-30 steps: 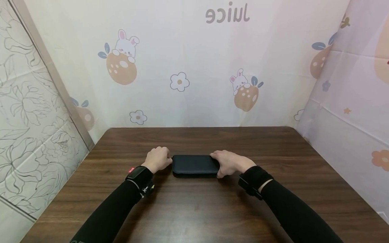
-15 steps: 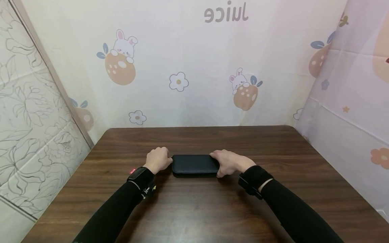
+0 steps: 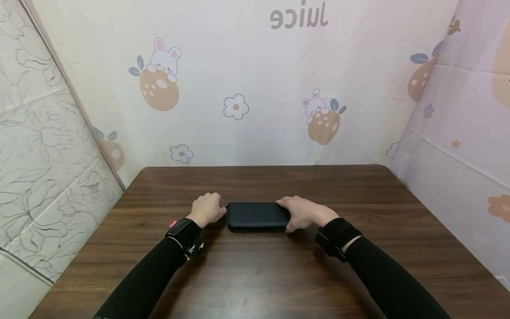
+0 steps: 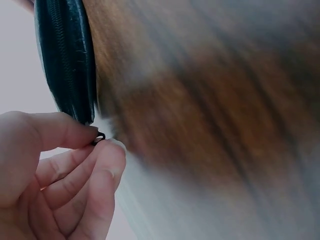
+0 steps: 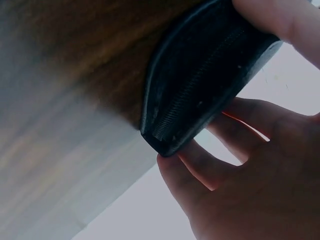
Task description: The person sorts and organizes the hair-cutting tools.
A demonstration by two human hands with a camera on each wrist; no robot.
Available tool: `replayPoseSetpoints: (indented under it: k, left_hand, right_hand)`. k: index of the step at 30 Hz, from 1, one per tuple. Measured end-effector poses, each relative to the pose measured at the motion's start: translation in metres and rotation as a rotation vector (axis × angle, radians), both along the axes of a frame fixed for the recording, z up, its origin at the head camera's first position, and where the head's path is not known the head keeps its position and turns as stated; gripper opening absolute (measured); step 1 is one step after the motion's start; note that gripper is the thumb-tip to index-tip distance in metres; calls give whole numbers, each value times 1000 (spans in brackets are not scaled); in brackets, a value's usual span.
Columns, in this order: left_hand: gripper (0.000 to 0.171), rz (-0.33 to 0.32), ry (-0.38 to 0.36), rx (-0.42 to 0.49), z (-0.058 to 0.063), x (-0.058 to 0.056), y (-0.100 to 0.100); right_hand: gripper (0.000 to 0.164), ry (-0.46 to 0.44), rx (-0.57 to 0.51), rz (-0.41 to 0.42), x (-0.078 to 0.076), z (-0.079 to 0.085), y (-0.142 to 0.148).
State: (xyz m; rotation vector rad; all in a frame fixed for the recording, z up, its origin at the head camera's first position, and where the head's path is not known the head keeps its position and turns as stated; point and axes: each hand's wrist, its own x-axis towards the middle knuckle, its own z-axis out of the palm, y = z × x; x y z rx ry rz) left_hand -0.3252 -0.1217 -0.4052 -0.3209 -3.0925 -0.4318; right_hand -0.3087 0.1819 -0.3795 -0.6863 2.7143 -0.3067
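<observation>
A black zip wallet [image 3: 258,215] lies flat on the brown wooden table [image 3: 255,274], its long side across my view. My left hand [image 3: 206,210] is at the wallet's left end. The left wrist view shows its thumb and forefinger pinching the small dark zipper pull [image 4: 100,138] just off the wallet's corner; the other fingers are curled below. My right hand [image 3: 304,213] grips the right end, with the thumb on one side and the fingers on the other. In the right wrist view the zipper teeth [image 5: 180,102] run along the wallet's edge, between the two covers.
Behind the table hangs a pale curtain [image 3: 259,62] printed with rabbits and fruit. More printed cloth [image 3: 458,177] borders the right side. A white panel with line-drawn flowers [image 3: 40,155] stands along the left. Both wrists wear black bands [image 3: 336,237].
</observation>
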Motion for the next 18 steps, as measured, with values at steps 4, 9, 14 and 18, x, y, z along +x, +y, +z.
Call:
replayPoseSetpoints:
  k: [4, 9, 14, 18]
  left_hand:
    - [42, -7, -6, 13, -1, 3, 1]
    - [42, -37, 22, 30, -2, 9, 1]
    - [37, -67, 45, 32, -1, 15, 1]
    - [20, -64, 58, 25, -3, 19, 1]
  right_hand:
    - [86, -10, -25, -19, 2, -3, 4]
    - [87, -26, -37, -34, 4, -6, 4]
    - [87, -10, -44, -9, 8, -7, 4]
    - [89, 4, -21, 16, 14, -6, 6]
